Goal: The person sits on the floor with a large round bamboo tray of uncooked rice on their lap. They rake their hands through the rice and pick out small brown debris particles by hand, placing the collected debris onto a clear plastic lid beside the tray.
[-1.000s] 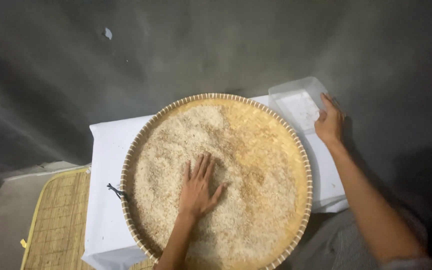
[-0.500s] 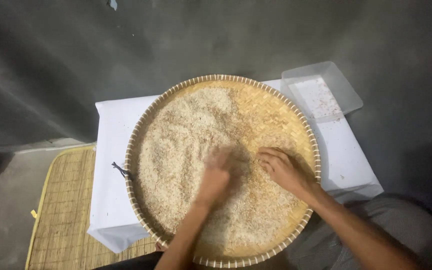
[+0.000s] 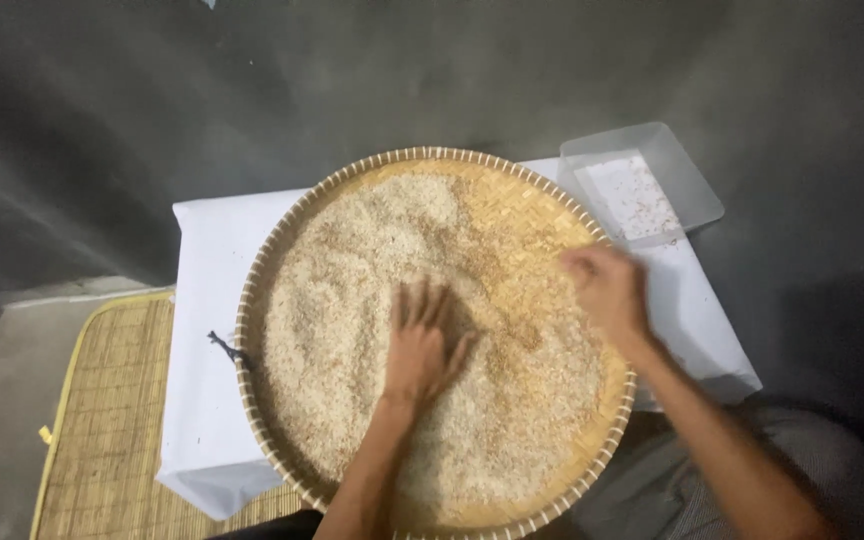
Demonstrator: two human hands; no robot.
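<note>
the left hand (image 3: 420, 345) lies flat, fingers spread, on the rice (image 3: 372, 270) in the round tray (image 3: 252, 300). the right hand (image 3: 607, 290) is blurred above the tray's right side; i cannot tell its fingers.

Count on the worktop (image 3: 207, 400): one round woven tray (image 3: 282, 250) carrying one spread of rice (image 3: 372, 260); one clear plastic container (image 3: 697, 195) at the far right corner. Two hands: left hand (image 3: 419, 345), right hand (image 3: 607, 290). One bamboo mat (image 3: 102, 420) on the floor.
</note>
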